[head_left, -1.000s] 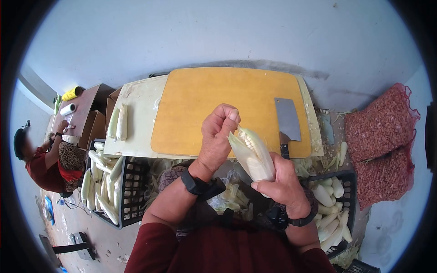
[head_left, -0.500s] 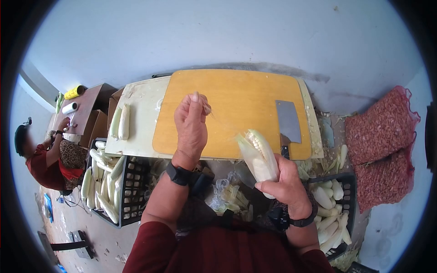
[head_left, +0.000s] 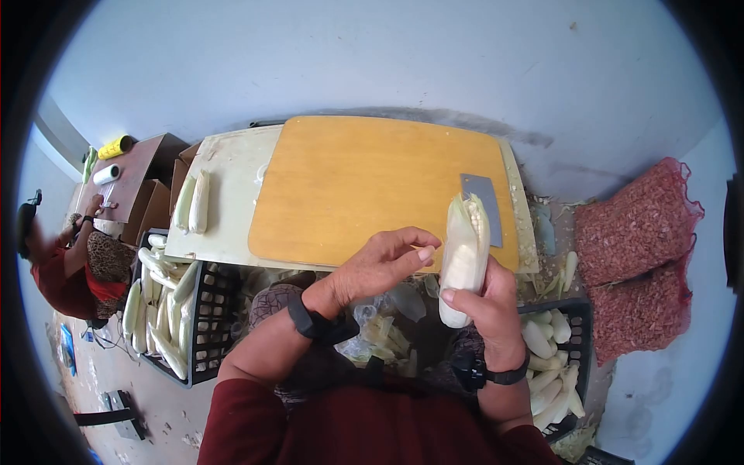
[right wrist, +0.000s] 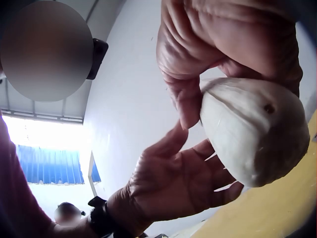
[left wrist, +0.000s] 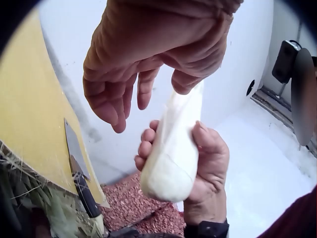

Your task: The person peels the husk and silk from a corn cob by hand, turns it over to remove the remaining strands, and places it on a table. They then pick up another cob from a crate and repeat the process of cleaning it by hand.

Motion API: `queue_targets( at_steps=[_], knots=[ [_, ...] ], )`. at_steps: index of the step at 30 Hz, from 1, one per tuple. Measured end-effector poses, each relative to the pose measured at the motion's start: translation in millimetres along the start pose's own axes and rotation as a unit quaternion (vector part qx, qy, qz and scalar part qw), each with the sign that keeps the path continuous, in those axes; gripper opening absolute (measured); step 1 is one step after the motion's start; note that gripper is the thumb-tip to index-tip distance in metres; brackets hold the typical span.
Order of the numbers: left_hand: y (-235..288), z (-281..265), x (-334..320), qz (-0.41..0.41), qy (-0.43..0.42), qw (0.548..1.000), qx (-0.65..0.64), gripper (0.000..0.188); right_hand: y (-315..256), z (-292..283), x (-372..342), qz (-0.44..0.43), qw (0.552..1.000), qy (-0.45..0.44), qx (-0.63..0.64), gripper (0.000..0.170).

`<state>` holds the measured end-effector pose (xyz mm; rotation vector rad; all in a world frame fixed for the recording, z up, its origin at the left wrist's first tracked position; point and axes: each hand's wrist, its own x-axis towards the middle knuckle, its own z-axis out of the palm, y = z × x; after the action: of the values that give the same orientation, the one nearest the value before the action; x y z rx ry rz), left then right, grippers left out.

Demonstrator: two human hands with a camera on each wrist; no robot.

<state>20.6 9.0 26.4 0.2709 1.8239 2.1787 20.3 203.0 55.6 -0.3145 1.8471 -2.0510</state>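
My right hand grips the lower part of a corn ear, which stands nearly upright with its tip away from me. Pale husk wraps most of the ear, and white kernels show near the tip. To its left is my left hand, its fingers loosely bent and holding nothing, fingertips close to the husk. In the right wrist view, the cut base of the ear faces the camera with a small dark spot. Beyond the ear, partly hidden by it, a cleaver lies on the yellow cutting board.
Two corn ears lie on the pale board at left. Crates of corn stand at left and right. Husk scraps lie below the table edge. Red mesh sacks are stacked at right. Another person sits far left.
My left hand plucked thin strands from the tip, swung left over the board, then came back beside the ear with fingers loosened. The right hand has turned the ear more upright.
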Motion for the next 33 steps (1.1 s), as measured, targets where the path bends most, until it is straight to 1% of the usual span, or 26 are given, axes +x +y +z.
queue_targets(
  at_steps=[1,2,3,4,5,6,7,8,9,10,11,13,14,16,17,19,20,21,22,23,24,25,26,28,30,33],
  knots=[
    [0,3,0,0.008,-0.021,0.999,-0.033,0.034,2,3,1,-0.010,1.000,0.025,-0.012,0.040],
    [0,7,-1,0.008,-0.022,0.999,-0.032,0.034,5,5,2,-0.020,0.998,0.051,-0.025,0.037],
    [-1,13,-3,0.002,-0.044,0.998,-0.054,0.040,10,6,4,-0.021,0.998,0.053,-0.026,0.037],
    [-1,17,-3,-0.004,-0.065,0.995,-0.077,0.047,16,7,5,-0.031,0.995,0.068,-0.061,0.037],
    [0,19,-3,-0.004,-0.067,0.995,-0.079,0.047,19,8,6,-0.041,0.991,0.083,-0.096,0.038],
    [1,20,-3,-0.055,-0.073,0.994,-0.052,0.054,19,8,5,-0.050,0.985,0.091,-0.135,0.042],
    [3,21,-3,-0.106,-0.077,0.991,-0.025,0.062,21,8,5,-0.050,0.985,0.092,-0.136,0.042],
    [8,24,-4,-0.113,-0.073,0.989,-0.058,0.068,23,8,6,-0.057,0.981,0.099,-0.158,0.042],
    [4,26,-2,-0.113,-0.073,0.989,-0.057,0.068,28,7,7,-0.064,0.976,0.106,-0.180,0.043],
    [-5,27,0,-0.076,-0.058,0.994,-0.044,0.068,40,2,9,-0.132,0.960,0.091,-0.229,0.043],
    [-9,27,2,-0.040,-0.043,0.998,-0.030,0.068,37,3,8,-0.132,0.960,0.092,-0.228,0.043],
    [-12,24,3,-0.036,-0.049,0.997,-0.042,0.067,26,7,4,-0.111,0.956,0.064,-0.264,0.033],
    [-13,23,3,-0.031,-0.057,0.996,-0.054,0.066,26,7,3,-0.110,0.957,0.066,-0.262,0.033],
    [-19,20,4,-0.043,-0.048,0.995,-0.079,0.063,25,6,2,-0.142,0.968,0.060,-0.197,0.027],
    [-21,19,4,-0.053,-0.037,0.992,-0.104,0.060,21,4,1,-0.142,0.968,0.061,-0.196,0.027],
    [-20,17,3,-0.058,-0.059,0.989,-0.119,0.056,12,0,-3,-0.135,0.958,0.084,-0.238,0.023],
    [-19,16,2,-0.063,-0.080,0.985,-0.136,0.051,12,0,-3,-0.134,0.959,0.086,-0.235,0.023],
    [-17,16,1,-0.066,-0.083,0.985,-0.135,0.051,11,-1,-2,-0.149,0.963,0.112,-0.195,0.025],
    [-13,16,1,-0.062,-0.107,0.986,-0.108,0.047,10,-2,-1,-0.164,0.964,0.138,-0.156,0.026],
    [-10,17,1,-0.058,-0.132,0.986,-0.082,0.043,8,-3,-1,-0.163,0.964,0.143,-0.154,0.026],
    [-10,18,1,-0.061,-0.137,0.985,-0.081,0.043,6,-3,-1,-0.183,0.961,0.150,-0.140,0.028],
    [-10,20,0,-0.065,-0.137,0.987,-0.052,0.043,5,-4,-2,-0.203,0.958,0.158,-0.125,0.030],
    [-11,21,-1,-0.068,-0.137,0.988,-0.023,0.043,4,-5,-2,-0.200,0.958,0.162,-0.124,0.030],
    [-10,23,-1,-0.074,-0.129,0.989,-0.006,0.045,3,-7,-3,-0.223,0.955,0.156,-0.116,0.035],
    [-11,24,-1,-0.079,-0.120,0.990,0.010,0.046,3,-9,-3,-0.231,0.952,0.162,-0.120,0.034],
    [-14,22,1,-0.060,-0.114,0.991,0.040,0.050,4,-14,-3,-0.251,0.945,0.158,-0.141,0.033]
  ],
)
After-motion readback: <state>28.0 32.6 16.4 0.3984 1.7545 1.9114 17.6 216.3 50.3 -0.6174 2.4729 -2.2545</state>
